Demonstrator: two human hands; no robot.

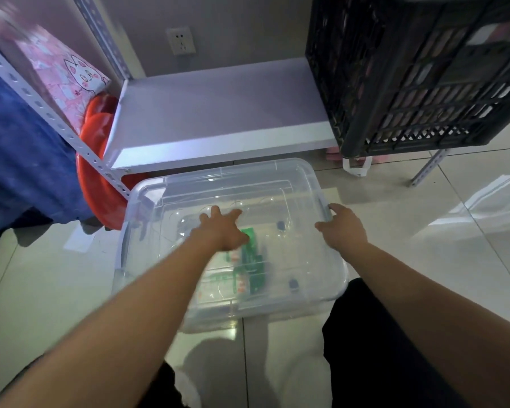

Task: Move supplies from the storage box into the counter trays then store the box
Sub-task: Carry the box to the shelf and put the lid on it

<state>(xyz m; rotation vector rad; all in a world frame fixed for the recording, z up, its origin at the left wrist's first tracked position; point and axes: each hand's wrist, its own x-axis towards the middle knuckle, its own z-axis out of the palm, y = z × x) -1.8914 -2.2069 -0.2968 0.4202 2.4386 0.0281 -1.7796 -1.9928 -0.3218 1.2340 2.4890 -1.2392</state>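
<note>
We are crouching over clear storage box (295,184), lidded, on floor tiles (42,290) before low shelf (218,113). Left hand (223,229) spreading flat on lid centre; right hand (343,228) curling over right rim. Uneven hold risking box skewing, lid flexing, green packets (249,269) inside sliding.

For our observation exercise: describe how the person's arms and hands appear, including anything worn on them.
Both forearms are bare with no sleeves in view. The left hand and right hand wear no gloves, and no watch, ring or bracelet shows. Dark clothing appears at the lower frame.
</note>
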